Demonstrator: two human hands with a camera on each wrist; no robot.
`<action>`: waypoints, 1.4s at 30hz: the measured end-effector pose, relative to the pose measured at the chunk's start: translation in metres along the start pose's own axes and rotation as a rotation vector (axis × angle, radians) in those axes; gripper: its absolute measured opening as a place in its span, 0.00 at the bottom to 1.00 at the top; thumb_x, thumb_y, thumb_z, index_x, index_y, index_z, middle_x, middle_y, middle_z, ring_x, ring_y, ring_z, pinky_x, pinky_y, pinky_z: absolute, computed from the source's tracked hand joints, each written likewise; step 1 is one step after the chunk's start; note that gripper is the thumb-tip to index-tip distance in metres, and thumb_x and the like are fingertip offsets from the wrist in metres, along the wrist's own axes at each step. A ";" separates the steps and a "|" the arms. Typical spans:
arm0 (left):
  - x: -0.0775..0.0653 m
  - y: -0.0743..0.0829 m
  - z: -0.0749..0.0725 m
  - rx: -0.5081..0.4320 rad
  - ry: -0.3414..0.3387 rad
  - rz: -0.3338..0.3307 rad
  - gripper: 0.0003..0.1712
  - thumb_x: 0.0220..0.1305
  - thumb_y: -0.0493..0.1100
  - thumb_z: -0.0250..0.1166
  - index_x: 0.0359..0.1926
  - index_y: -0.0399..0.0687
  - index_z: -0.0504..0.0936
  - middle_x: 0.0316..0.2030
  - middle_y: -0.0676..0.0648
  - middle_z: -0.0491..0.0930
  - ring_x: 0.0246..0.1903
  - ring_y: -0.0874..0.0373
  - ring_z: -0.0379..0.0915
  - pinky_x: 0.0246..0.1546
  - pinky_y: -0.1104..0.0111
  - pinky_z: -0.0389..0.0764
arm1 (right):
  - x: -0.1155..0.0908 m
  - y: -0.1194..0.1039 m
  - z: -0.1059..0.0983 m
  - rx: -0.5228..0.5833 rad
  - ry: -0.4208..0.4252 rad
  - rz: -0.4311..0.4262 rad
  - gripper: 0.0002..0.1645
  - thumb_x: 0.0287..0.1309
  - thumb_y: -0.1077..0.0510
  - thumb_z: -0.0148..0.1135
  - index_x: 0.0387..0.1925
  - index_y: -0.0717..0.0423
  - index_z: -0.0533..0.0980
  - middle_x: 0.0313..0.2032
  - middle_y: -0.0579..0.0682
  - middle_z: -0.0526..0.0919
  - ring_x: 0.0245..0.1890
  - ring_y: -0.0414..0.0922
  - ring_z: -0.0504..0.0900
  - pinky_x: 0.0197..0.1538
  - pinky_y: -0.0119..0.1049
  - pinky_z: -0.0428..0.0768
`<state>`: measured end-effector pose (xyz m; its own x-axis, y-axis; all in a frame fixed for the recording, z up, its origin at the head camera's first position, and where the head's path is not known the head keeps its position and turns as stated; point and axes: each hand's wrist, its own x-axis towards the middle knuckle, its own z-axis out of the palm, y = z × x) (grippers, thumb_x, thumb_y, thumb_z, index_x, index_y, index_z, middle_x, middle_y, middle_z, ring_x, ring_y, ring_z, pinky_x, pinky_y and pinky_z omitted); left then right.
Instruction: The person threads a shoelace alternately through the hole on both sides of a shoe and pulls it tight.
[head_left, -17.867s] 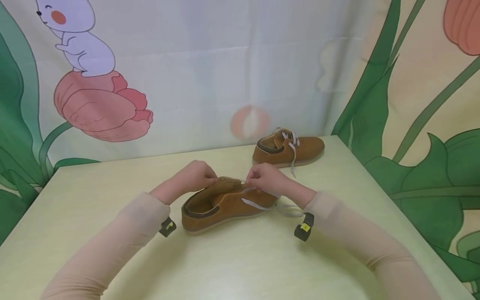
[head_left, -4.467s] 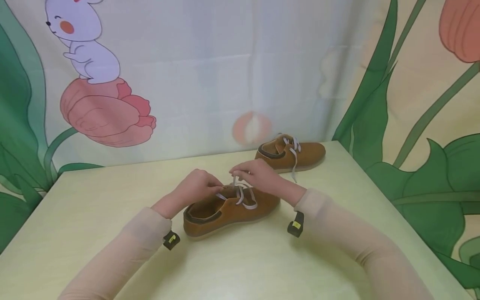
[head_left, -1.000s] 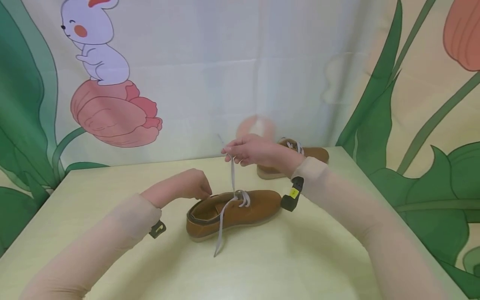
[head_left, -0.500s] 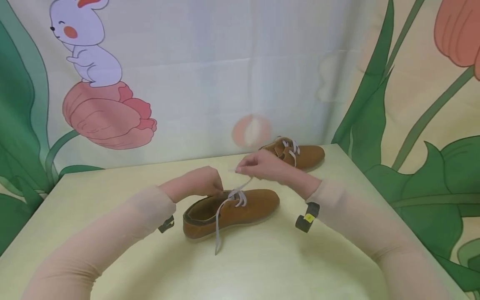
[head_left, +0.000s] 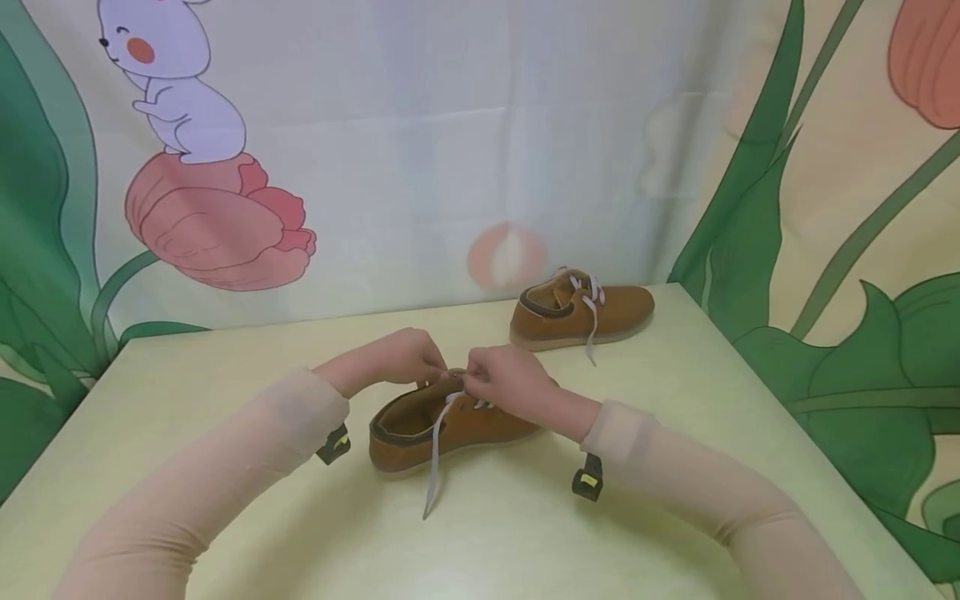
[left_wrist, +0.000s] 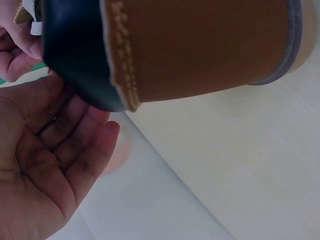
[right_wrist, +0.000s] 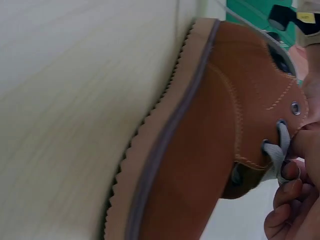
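Observation:
A brown lace-up shoe (head_left: 401, 457) rests on the table, toe to the right. My left hand (head_left: 401, 358) pinches the far eyelet flap at its opening; in the left wrist view, the fingers of that left hand (left_wrist: 60, 155) curl beside the shoe's dark-lined edge. At the same flap, my right hand (head_left: 513, 385) pinches a pale shoelace, its fingertips close to the left ones. One lace end (head_left: 432, 471) hangs over the near side. The right wrist view shows the shoelace (right_wrist: 272, 152) through eyelets, with the top near eyelet (right_wrist: 295, 107) bare. The gripped lace tip is hidden.
A matching brown shoe (head_left: 618, 312), with its lace end dangling, stands at the back right of the pale table (head_left: 465, 533). A printed curtain (head_left: 405, 208) rises behind the table's back edge.
Over the last second my right hand has come down from high above the shoe to the far flap, bringing the lace. Seconds earlier, the laces lay loose near the toe; now they cross the front.

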<state>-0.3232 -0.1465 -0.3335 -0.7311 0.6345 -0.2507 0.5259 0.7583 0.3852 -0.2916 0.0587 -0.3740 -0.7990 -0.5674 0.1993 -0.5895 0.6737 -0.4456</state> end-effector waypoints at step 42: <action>-0.014 0.009 0.013 0.105 0.169 0.048 0.17 0.69 0.41 0.64 0.21 0.46 0.85 0.13 0.60 0.65 0.16 0.68 0.58 0.20 0.77 0.59 | 0.050 0.016 -0.016 0.499 -0.087 0.271 0.19 0.77 0.50 0.54 0.45 0.60 0.84 0.47 0.57 0.88 0.35 0.41 0.84 0.38 0.30 0.76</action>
<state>-0.3022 -0.1466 -0.3378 -0.7618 0.6430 -0.0785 0.5980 0.7447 0.2962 -0.3434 0.0486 -0.3575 -0.8887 -0.4565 -0.0429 -0.2204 0.5073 -0.8331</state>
